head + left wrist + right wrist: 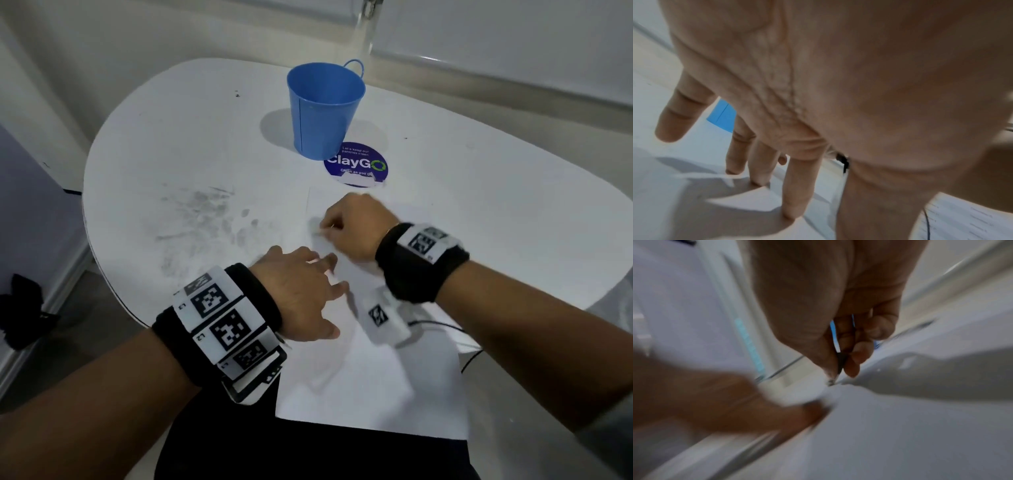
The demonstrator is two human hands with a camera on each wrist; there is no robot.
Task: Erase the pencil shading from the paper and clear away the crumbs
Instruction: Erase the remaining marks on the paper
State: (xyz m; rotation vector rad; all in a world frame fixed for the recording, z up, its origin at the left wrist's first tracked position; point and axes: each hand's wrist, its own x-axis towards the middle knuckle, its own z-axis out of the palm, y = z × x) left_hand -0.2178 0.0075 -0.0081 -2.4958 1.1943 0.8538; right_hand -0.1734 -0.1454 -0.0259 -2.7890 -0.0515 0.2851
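Blur hides what right hand [840, 368] pinches against paper [370, 383]

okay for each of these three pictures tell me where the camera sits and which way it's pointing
Head: above, looking down at the table, paper, blue bucket; both forearms show.
Left wrist: looks along the left hand, fingers spread on the paper.
Right wrist: looks along the right hand, which pinches a small dark thing, blurred.
Shared: both wrist views glimpse the blue bucket.

Count: 1 blue bucket [323, 113] at 12 o'clock, 1 round sticker [356, 166] just below it. 1 paper sheet [370, 373] at 6 o'clock. 2 hands: left hand [301, 294], right hand [352, 226].
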